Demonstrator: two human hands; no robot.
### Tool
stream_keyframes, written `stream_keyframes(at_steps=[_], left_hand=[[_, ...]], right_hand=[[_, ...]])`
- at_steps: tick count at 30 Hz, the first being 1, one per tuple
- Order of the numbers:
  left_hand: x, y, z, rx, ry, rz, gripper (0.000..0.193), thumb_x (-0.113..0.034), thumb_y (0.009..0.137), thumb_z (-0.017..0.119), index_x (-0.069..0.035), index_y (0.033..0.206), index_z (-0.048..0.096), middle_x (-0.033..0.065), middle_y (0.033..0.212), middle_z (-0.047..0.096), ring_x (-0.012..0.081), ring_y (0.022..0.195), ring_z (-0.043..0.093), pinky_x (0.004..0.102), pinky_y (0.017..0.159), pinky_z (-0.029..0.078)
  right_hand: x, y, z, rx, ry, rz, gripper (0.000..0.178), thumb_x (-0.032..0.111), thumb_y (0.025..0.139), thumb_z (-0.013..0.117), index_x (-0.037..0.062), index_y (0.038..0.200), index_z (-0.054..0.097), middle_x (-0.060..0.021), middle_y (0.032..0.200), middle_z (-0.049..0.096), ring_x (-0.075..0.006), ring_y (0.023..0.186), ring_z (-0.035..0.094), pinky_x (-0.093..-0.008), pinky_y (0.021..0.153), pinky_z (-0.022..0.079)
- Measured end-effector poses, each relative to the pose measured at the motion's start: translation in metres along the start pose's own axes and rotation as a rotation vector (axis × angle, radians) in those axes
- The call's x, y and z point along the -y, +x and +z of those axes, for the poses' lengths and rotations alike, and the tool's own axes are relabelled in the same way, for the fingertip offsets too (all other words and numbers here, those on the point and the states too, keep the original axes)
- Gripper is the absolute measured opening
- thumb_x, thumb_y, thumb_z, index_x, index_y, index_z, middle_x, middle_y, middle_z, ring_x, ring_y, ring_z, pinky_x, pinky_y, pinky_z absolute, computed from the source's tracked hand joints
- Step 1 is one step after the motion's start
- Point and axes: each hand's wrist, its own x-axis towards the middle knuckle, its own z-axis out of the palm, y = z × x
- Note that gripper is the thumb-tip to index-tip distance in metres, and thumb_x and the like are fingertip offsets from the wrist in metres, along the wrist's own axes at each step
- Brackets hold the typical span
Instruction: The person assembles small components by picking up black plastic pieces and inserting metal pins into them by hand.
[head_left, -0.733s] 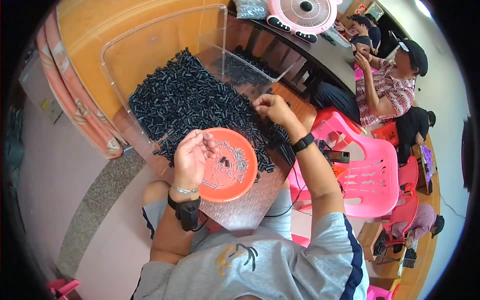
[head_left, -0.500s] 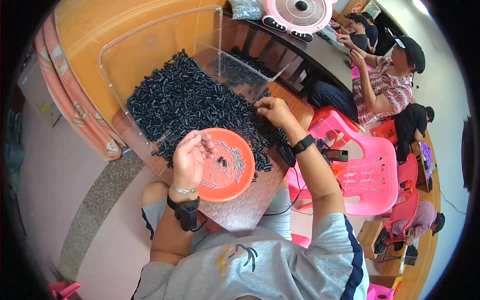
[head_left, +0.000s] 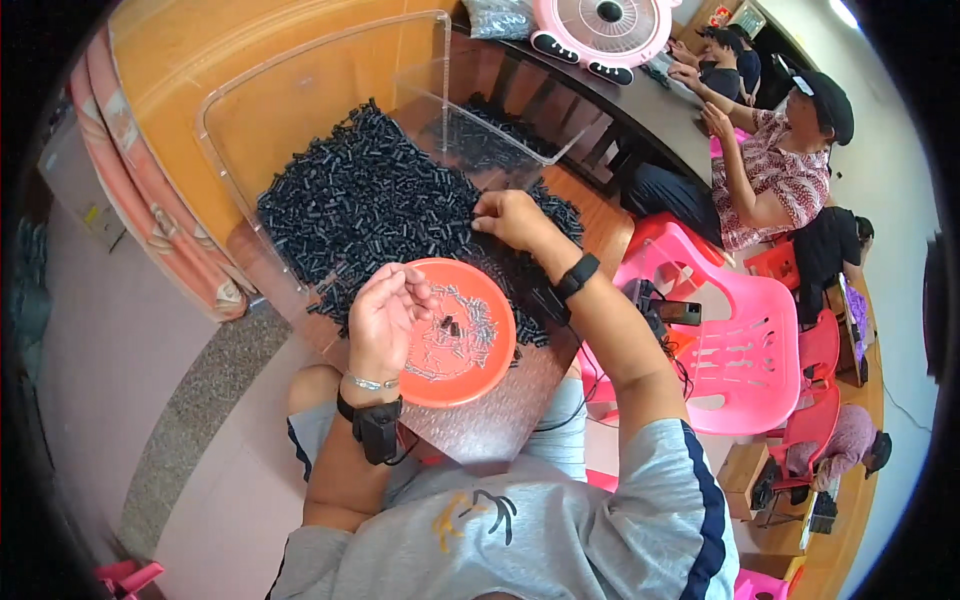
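A large heap of small black cylindrical parts (head_left: 350, 200) covers much of the tabletop. In front of it stands a round orange bowl (head_left: 462, 388) holding many thin, silvery pin-like pieces (head_left: 482, 335) and a few dark pieces (head_left: 452, 328). My left hand (head_left: 385, 305) hovers at the bowl's left side, palm turned up and fingers curled together; whatever they enclose is hidden. Over the right part of the heap, my right hand (head_left: 512, 220) has thumb and fingertips pinched close to the black parts. Anything between those fingertips is too small to make out.
A clear plastic bin (head_left: 205, 120) lies behind the heap. To the right stand a pink chair (head_left: 735, 350) and a dark device with a cable (head_left: 680, 313). A pink fan (head_left: 608, 30) sits on a dark table, where a person (head_left: 765, 170) is seated; other people sit farther off.
My right hand has moved left across the heap, from its right edge toward the middle. My left hand stays almost where it was, fingers still curled.
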Motion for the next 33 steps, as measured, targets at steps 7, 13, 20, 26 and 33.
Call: stream_keyframes(at_steps=[7,13,20,26,33], left_hand=[[-0.003,-0.001,-0.001,-0.018,0.005,0.003,0.019,-0.020,0.091,0.043,-0.004,0.088,0.053,0.0067,0.078,0.057,0.0177,0.071,0.058,0.0271,0.065,0.045],[-0.001,-0.001,0.001,-0.022,0.014,-0.008,0.020,-0.020,0.091,0.043,-0.003,0.089,0.054,0.0062,0.078,0.057,0.0171,0.070,0.057,0.0272,0.065,0.044],[-0.001,0.001,-0.001,-0.040,0.017,-0.008,0.020,-0.019,0.091,0.042,-0.003,0.089,0.054,0.0069,0.078,0.057,0.0178,0.071,0.058,0.0276,0.064,0.045],[-0.012,0.002,-0.009,-0.045,-0.007,0.031,0.020,-0.018,0.091,0.042,-0.002,0.090,0.054,0.0071,0.078,0.057,0.0187,0.071,0.058,0.0273,0.063,0.045],[-0.015,0.001,-0.009,-0.060,-0.012,0.043,0.020,-0.019,0.091,0.043,-0.002,0.089,0.054,0.0070,0.077,0.057,0.0193,0.071,0.058,0.0276,0.062,0.045]], right_hand=[[0.000,-0.002,-0.005,-0.046,0.022,0.069,0.021,0.017,0.072,0.070,0.0026,0.086,0.064,-0.0137,0.079,0.066,-0.0290,0.075,0.064,-0.0371,0.068,0.049],[-0.025,-0.011,-0.007,-0.014,0.175,0.106,0.021,0.012,0.068,0.071,0.0034,0.086,0.064,-0.0104,0.075,0.066,-0.0239,0.073,0.064,-0.0335,0.066,0.049],[-0.011,-0.017,-0.018,-0.033,0.082,0.111,0.022,0.012,0.071,0.069,0.0033,0.090,0.064,-0.0102,0.077,0.066,-0.0236,0.073,0.064,-0.0333,0.067,0.049],[-0.007,-0.019,-0.018,-0.014,0.130,0.155,0.017,0.016,0.078,0.066,0.0050,0.091,0.067,-0.0109,0.078,0.067,-0.0220,0.073,0.064,-0.0338,0.066,0.048],[-0.003,-0.019,-0.013,-0.003,0.110,0.209,0.019,0.023,0.080,0.066,0.0078,0.090,0.067,-0.0113,0.075,0.066,-0.0230,0.070,0.063,-0.0349,0.065,0.047]])
